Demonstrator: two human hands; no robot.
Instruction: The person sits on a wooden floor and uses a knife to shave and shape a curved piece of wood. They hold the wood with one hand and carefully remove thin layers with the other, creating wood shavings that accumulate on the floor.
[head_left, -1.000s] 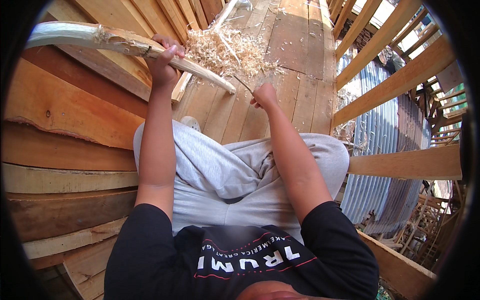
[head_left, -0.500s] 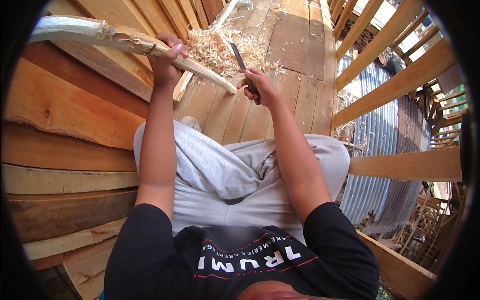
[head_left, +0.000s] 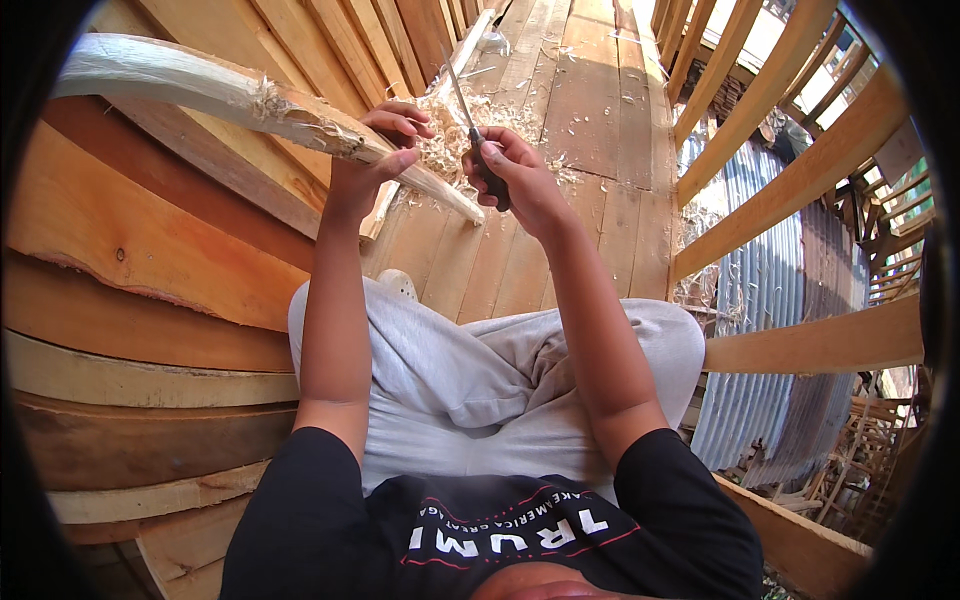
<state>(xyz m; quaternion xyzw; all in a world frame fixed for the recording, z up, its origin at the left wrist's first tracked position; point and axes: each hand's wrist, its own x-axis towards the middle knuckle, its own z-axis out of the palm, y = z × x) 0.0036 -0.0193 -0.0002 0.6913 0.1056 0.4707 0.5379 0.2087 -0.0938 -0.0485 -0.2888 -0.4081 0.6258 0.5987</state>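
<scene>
My left hand (head_left: 378, 160) loosely grips a long, curved, peeled wooden pole (head_left: 225, 95), its thumb over the wood and its fingers partly lifted on the far side. The pole runs from the far left down to a narrow end between my hands. Ragged, lifted fibres show along its upper side. In my right hand (head_left: 515, 175) is a knife (head_left: 460, 97), held by its dark handle. Its thin blade points up and away, apart from the pole.
Curly wood shavings (head_left: 440, 150) lie on the plank floor (head_left: 600, 110) beyond my hands. Stacked boards (head_left: 150, 250) line my left. Slatted wooden railing (head_left: 790, 185) runs along my right, with corrugated metal sheets (head_left: 760, 300) outside it. My legs (head_left: 460, 370) are crossed in front of me.
My left hand has shifted right along the pole and its fingers have loosened. The right hand has turned the knife more upright. The pole's narrow end sits slightly lower and farther right.
</scene>
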